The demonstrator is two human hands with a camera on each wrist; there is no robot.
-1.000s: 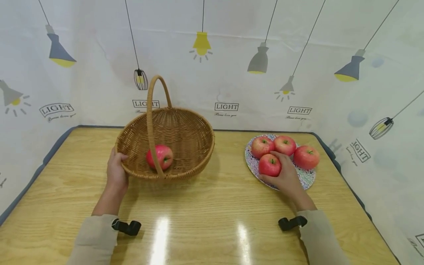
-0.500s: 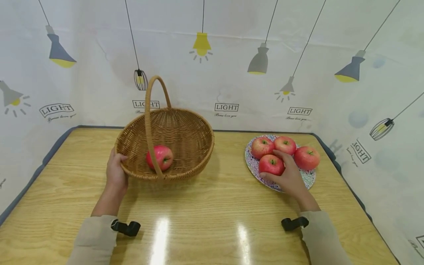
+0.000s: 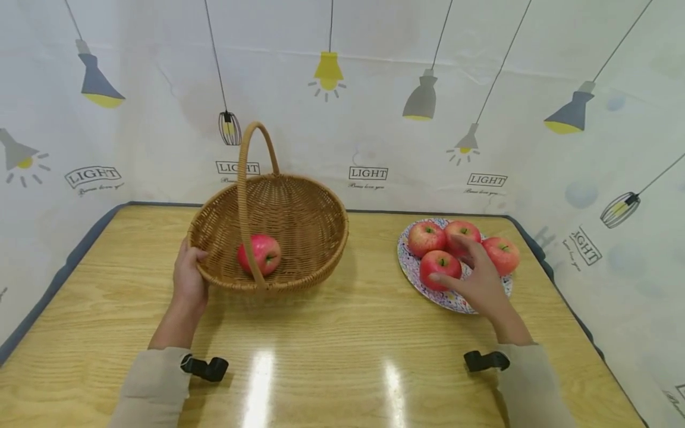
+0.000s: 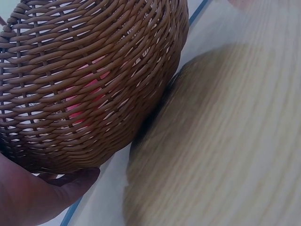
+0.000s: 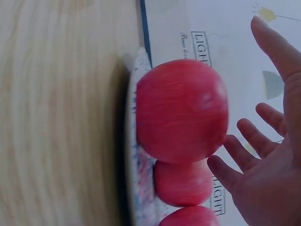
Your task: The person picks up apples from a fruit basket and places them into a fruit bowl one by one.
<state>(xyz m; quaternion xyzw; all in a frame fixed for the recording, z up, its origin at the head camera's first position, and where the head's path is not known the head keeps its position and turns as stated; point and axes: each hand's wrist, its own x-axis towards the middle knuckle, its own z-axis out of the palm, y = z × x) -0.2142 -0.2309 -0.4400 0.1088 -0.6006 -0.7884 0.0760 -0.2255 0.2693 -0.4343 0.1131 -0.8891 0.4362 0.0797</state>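
A brown wicker basket (image 3: 299, 226) with an arched handle stands on the left of the table, tipped toward me. My left hand (image 3: 189, 276) grips its left rim, thumb over the edge and the other fingers behind the weave. Inside lies one red apple (image 3: 269, 252), which shows through the wicker in the left wrist view. On the right, a patterned plate (image 3: 455, 304) carries several apples. My right hand (image 3: 481, 286) is spread beside the front apple (image 3: 441, 266), thumb and fingers apart. In the right wrist view a gap shows between the thumb and that apple (image 5: 183, 110).
Two apples (image 3: 426, 238) sit at the back of the plate, and another (image 3: 503, 254) is at its right rim, behind my right hand. The wooden table (image 3: 332, 351) ends at a wall sheet (image 3: 364, 119) printed with lamps.
My right hand has let go of the front apple and drawn back to the right, its fingers opening. That apple rests on the plate, slightly right of before. My left hand keeps its grip.
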